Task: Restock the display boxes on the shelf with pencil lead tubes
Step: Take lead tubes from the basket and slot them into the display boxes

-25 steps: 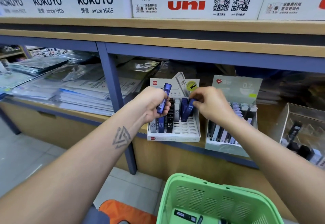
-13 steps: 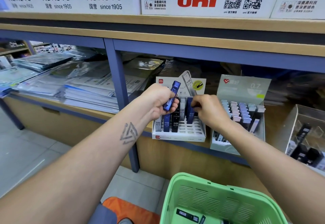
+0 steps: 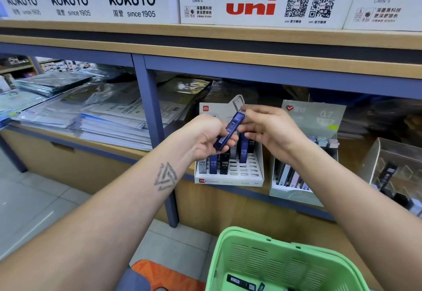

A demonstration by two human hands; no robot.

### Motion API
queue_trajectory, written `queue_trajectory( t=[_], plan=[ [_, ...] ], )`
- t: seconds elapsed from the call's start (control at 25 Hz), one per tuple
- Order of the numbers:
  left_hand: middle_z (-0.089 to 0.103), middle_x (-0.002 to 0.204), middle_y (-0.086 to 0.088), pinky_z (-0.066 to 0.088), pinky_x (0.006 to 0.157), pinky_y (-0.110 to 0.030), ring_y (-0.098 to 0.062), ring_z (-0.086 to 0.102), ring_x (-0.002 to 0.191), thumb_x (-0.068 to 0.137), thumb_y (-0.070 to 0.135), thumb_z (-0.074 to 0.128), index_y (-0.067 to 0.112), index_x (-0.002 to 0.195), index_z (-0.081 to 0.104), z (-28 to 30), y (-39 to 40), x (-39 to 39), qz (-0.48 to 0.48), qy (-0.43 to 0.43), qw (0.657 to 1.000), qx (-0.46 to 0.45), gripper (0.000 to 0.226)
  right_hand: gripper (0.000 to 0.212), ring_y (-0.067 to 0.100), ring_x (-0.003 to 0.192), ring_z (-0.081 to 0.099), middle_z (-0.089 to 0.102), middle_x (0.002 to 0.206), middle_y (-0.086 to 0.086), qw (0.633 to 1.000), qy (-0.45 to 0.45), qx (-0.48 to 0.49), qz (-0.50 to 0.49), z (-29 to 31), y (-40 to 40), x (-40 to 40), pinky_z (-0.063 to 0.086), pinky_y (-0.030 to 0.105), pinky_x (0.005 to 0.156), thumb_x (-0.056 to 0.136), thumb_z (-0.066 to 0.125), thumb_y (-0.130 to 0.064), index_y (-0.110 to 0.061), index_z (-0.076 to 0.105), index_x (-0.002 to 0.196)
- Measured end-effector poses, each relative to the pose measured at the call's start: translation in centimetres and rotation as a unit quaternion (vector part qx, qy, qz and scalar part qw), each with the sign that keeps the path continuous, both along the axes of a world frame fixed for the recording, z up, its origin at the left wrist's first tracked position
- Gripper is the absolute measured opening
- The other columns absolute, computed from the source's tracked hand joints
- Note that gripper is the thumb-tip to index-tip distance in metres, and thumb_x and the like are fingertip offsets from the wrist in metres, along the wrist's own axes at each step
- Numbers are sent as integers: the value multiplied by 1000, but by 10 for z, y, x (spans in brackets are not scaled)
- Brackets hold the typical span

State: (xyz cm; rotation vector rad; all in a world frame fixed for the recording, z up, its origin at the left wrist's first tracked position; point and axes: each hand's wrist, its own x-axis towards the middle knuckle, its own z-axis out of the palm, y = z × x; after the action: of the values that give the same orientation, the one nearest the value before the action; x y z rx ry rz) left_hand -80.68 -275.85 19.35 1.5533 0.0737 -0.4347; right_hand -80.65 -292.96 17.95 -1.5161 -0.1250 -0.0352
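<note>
Left hand (image 3: 206,138) gripping a blue tube (image 3: 230,130) tilted above the white box (image 3: 229,177); right hand (image 3: 271,130) just beside, fingers loosely spread, at the tube's top end; more tubes (image 3: 225,164) upright below, green basket (image 3: 280,261) nearer

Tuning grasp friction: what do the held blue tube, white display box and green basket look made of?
Blue tube: glossy, translucent hard plastic, going by its sheen. White display box: likely matte printed cardboard, with folded edges and die-cut slots. Green basket: moulded plastic, satin, with vent slits.
</note>
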Motion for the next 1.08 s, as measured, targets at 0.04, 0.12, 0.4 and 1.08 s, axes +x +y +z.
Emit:
queue_trajectory(
  t=[0.04, 0.12, 0.4, 1.08],
  plan=[
    [63, 77, -9, 45, 51, -21, -12, 54, 55, 98, -1, 36, 2, 103, 64, 1, -1, -1, -9, 17, 1000, -21, 28, 27, 21, 82, 70, 72, 96, 17, 1000, -5, 20, 22, 2, -1, -2, 56, 27, 70, 98, 59, 0, -3, 65, 124],
    [56, 70, -7, 33, 41, -17, -9, 42, 48, 96, 2, 35, 1, 100, 63, 4, -2, -3, -28, 57, 996, -62, 28, 33, 20, 82, 70, 71, 94, 16, 999, -33, 15, 40, 1, -5, -5, 56, 24, 71, 94, 60, 7, -2, 65, 126],
    [66, 83, -20, 56, 57, -27, -24, 64, 64, 99, 1, 41, -6, 103, 65, 4, -13, -6, -3, -30, 999, 43, 25, 19, 12, 64, 68, 70, 79, 8, 998, -58, -28, -9, 2, -20, -3, 56, 19, 62, 86, 72, 7, -2, 69, 102],
    [59, 133, -7, 54, 93, -46, -31, 58, 118, 93, 6, 49, 17, 133, 58, -55, 7, 23, -169, -329, 700, 610, 43, 8, 27, 83, 67, 71, 88, 5, 817, -221, -522, -106, -48, -16, 8, 57, 45, 75, 91, 72, -14, -19, 69, 97]
  ],
)
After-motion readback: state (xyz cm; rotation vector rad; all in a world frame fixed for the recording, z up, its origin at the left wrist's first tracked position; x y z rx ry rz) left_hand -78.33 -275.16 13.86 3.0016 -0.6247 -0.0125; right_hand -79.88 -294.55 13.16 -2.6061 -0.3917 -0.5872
